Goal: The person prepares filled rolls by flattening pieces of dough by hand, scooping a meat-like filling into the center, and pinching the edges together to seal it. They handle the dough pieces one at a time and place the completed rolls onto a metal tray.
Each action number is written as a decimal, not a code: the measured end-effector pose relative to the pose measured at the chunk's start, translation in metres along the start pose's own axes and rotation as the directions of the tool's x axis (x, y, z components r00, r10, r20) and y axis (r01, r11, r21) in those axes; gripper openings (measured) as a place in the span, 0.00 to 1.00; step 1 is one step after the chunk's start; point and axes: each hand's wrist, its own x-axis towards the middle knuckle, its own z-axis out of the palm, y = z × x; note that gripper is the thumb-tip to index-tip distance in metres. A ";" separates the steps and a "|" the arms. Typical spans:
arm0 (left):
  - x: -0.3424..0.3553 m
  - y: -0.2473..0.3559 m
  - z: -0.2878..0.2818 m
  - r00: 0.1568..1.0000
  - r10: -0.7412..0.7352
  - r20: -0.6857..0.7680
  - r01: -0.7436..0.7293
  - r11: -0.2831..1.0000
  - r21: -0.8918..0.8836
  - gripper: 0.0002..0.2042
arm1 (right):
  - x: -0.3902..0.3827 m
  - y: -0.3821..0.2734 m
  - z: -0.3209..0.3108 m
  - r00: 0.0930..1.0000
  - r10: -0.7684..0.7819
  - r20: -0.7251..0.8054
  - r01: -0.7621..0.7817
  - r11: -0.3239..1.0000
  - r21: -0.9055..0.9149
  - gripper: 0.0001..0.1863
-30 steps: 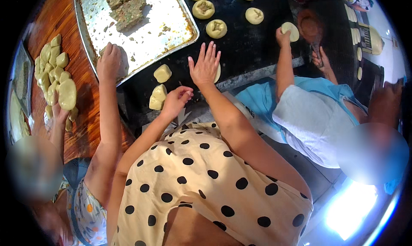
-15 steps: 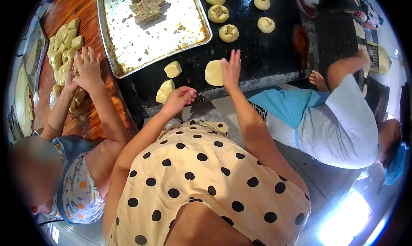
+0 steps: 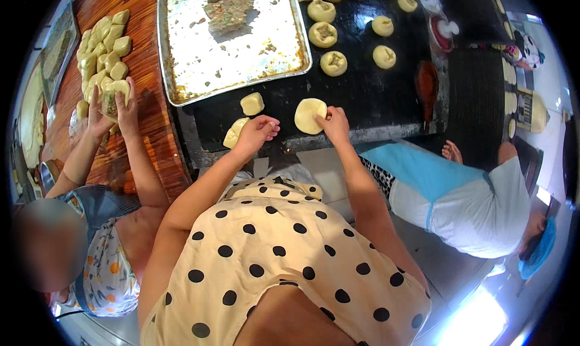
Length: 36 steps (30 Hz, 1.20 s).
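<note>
My right hand (image 3: 332, 124) pinches the edge of a flat round dough disc (image 3: 307, 113) lying on the black tray (image 3: 377, 95). My left hand (image 3: 257, 131) is held with curled, closed fingers to the left of the disc; what is inside, if anything, is hidden. A dough lump (image 3: 235, 133) lies just beside that hand, with a small dough cube (image 3: 252, 103) behind it. Several gathered, round filled dough pieces (image 3: 333, 63) sit farther back on the black surface.
A metal tray (image 3: 181, 92) holds blocks of filling. Several dough pieces (image 3: 103, 50) lie on the wooden table (image 3: 145, 153). A co-worker at left holds filled dough in both hands (image 3: 125, 110); another co-worker (image 3: 459, 201) stands bent at right, beside a reddish scoop (image 3: 428, 92).
My right hand went from flat with spread fingers to pinching the disc's edge. The left co-worker's hands came together around dough. The right co-worker's raised hand moved away rightward. The view shifted.
</note>
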 end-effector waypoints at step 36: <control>-0.069 0.038 -0.099 0.994 0.057 -0.095 -0.110 0.614 -0.782 0.26 | 0.169 -0.227 0.071 0.842 -0.479 0.248 0.431 0.874 0.224 0.39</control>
